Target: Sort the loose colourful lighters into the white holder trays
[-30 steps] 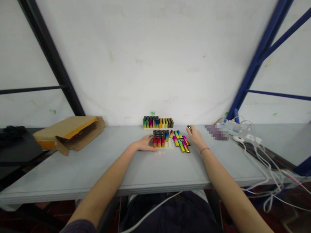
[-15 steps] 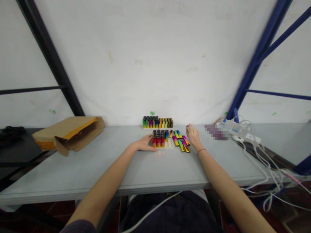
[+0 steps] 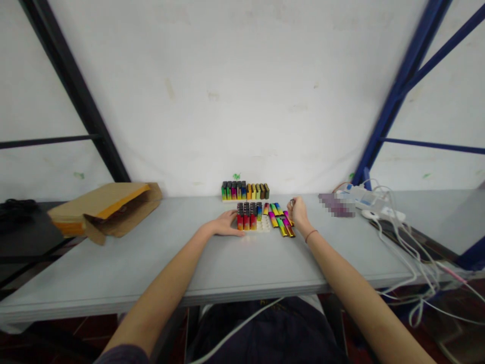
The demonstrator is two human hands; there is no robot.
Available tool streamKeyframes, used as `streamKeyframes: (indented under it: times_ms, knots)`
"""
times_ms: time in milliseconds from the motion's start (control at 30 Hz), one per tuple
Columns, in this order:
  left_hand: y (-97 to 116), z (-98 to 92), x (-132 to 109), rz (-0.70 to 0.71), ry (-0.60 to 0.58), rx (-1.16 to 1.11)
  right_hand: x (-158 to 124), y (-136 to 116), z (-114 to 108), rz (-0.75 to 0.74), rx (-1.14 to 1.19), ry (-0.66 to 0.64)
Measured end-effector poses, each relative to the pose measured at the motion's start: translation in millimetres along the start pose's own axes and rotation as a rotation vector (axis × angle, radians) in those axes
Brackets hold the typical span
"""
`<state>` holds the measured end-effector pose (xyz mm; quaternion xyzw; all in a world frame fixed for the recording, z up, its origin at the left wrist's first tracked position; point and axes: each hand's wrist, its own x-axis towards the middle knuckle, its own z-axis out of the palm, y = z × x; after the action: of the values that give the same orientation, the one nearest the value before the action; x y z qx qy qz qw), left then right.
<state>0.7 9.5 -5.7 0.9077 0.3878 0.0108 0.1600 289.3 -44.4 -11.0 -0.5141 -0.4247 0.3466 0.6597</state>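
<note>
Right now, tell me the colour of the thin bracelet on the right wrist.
The thin bracelet looks reddish; it shows best in the head view.

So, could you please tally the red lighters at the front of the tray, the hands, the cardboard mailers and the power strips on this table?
Red lighters: 3
Hands: 2
Cardboard mailers: 1
Power strips: 1
Total: 7

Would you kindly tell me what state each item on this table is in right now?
Left hand: resting on the table, holding nothing.
Right hand: pinching a small metallic piece.
Back lighters: upright in rows.
White tray: lighters upright at left, sockets empty at right.
Loose lighters: lying flat.
Kraft envelope: flap open.
</note>
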Motion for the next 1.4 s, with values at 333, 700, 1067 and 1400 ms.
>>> streamKeyframes:
  times_ms: [333, 700, 1067, 1400]
  knots:
    - [-2, 0.6, 0, 0.001, 0.001, 0.001, -21, -15, 17, 0.186, 0.214, 0.008]
    - [-1, 0.0, -1, 0.008, 0.010, -0.012, -23, -15, 21, 0.215, 0.197, -0.045]
    - [-1, 0.2, 0, -0.001, -0.001, -0.004, -20, -20, 15, 0.205, 0.249, 0.093]
    - [-3, 1.8, 1, 0.023, 0.026, -0.013, -9, -23, -3, 0.243, 0.265, 0.095]
